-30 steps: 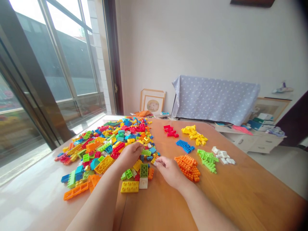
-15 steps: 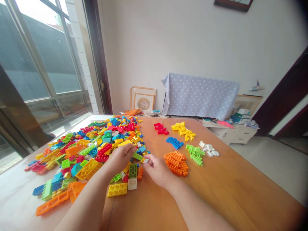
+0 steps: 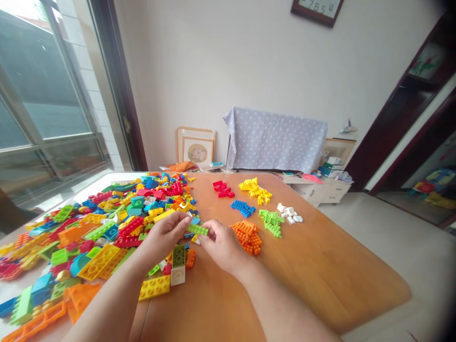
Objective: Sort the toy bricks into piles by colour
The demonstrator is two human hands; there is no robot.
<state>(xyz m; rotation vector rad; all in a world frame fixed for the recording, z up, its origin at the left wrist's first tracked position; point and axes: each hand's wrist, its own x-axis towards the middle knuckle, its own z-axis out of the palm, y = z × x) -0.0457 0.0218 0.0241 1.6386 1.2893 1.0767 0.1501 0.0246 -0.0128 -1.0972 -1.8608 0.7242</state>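
A light green toy building brick (image 3: 198, 230) with rows of studs is held between my two hands at the right edge of a mixed heap of bricks (image 3: 107, 228). My left hand (image 3: 166, 235) is closed, its thumb and fingertips at the brick's left end. From the other side, my right hand (image 3: 223, 244) pinches the right end. A small pale brick (image 3: 195, 239) shows just below, by my right thumb; whether that hand touches it I cannot tell. Close by lie a dark green brick (image 3: 178, 255), a white brick (image 3: 178, 275) and a yellow brick (image 3: 154, 287).
Sorted groups lie on the wooden table (image 3: 302, 270): orange bricks (image 3: 247, 236), green bricks (image 3: 271, 222), blue bricks (image 3: 242, 208), red bricks (image 3: 223, 189), yellow bricks (image 3: 255, 190) and white bricks (image 3: 290, 213). Behind stands a low cabinet (image 3: 326, 192) beside a dotted cloth (image 3: 278, 137).
The view has turned right. My hands have come closer together, and the green brick that lay on the heap's edge is now between them. My right hand earlier pinched a small white brick.
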